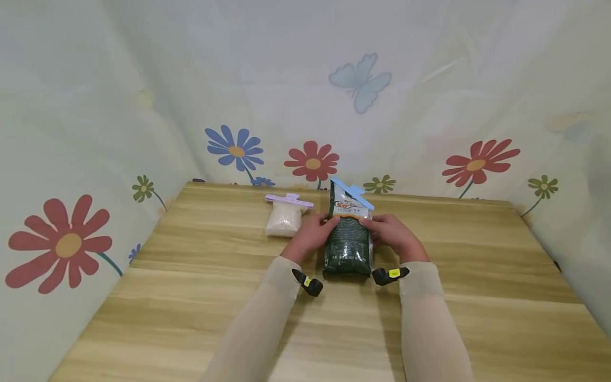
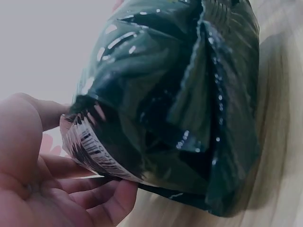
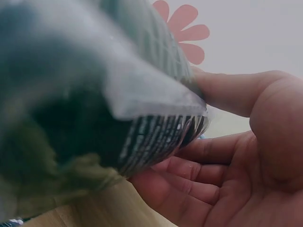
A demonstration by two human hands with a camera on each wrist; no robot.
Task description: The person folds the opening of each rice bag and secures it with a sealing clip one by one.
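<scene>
Held upright between two hands at the middle of a wood-grain table (image 1: 200,297): one dark green bag (image 1: 348,241), glossy and crinkled, with a pale printed band and red logo near the top and a barcode strip along one side edge. Clamped across its mouth, tilted down to the right, one light blue sealing clip (image 1: 352,192). Bottom of the bag resting on the table, just ahead of both wrists.

Left hand (image 1: 311,233) pressed against the bag's left side, thumb on the front face and fingers curled round the edge; from the left wrist view, fingers (image 2: 94,196) cupped beneath the barcode edge. Right hand (image 1: 392,233) gripping the opposite side the same way, thumb across the front near the logo; from the right wrist view, thumb and fingers (image 3: 189,172) pinching the striped side seam.

Just beyond the left hand, to its outer side, one small clear bag of white grains (image 1: 284,220), lying on the table and closed at the top by one lilac sealing clip (image 1: 289,200). Apart from the green bag, with the left hand between them.

Counted in all: two bags, two clips, two hands. Pale long sleeves on both forearms, a small black device with a yellow tag at each wrist. Behind the table, a white curtain (image 1: 305,95) printed with flowers and one blue butterfly.
</scene>
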